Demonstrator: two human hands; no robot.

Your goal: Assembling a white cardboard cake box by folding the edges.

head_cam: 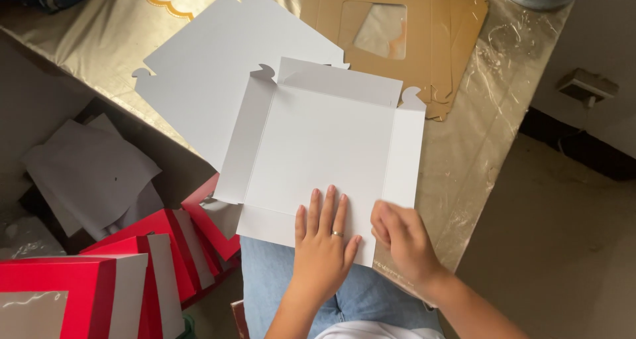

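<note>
A white die-cut cardboard box blank (318,140) lies on the table in front of me, its side flaps creased slightly upward. My left hand (321,243) rests flat on the blank's near edge, fingers spread, a ring on one finger. My right hand (401,236) pinches the near right corner of the same blank, fingers curled over its edge. A second flat white blank (212,67) lies under it to the far left.
A brown cardboard piece with a clear window (397,27) lies at the far side of the gold foil-covered table (477,147). Red and white folded boxes (99,279) are stacked on the floor at my left, with loose grey sheets (86,173) behind them.
</note>
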